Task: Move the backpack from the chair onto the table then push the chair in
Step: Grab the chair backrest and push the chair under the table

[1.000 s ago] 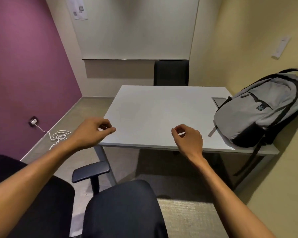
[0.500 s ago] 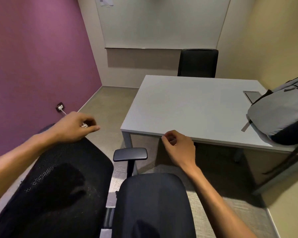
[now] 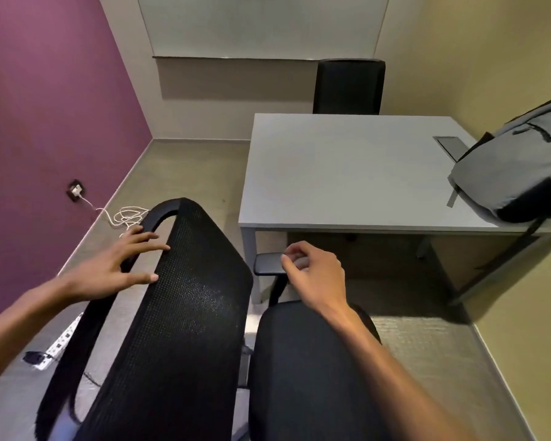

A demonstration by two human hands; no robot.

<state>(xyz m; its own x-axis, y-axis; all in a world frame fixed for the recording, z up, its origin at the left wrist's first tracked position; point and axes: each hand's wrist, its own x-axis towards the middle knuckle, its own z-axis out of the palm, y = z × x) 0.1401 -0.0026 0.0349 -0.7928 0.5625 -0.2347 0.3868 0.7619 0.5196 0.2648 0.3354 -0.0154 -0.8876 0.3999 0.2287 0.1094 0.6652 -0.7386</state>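
The grey and black backpack (image 3: 519,173) lies on the right end of the grey table (image 3: 341,173), against the yellow wall, with a strap hanging over the front edge. A black mesh office chair (image 3: 185,313) stands in front of me, left of the table, its backrest towards me and its seat (image 3: 303,370) empty. My left hand (image 3: 115,268) rests with spread fingers on the backrest's top left edge. My right hand (image 3: 315,272) hovers loosely curled over the chair's armrest (image 3: 268,264), holding nothing.
A second black chair (image 3: 347,87) stands at the table's far side. A white cable (image 3: 124,216) runs from a socket in the purple wall (image 3: 45,122) onto the floor. A white power strip (image 3: 58,343) lies on the floor at the left. The yellow wall bounds the right.
My view has turned left and down, bringing the chair's backrest into sight. My left hand has opened and come onto the backrest's edge. My right hand has lowered towards the armrest.
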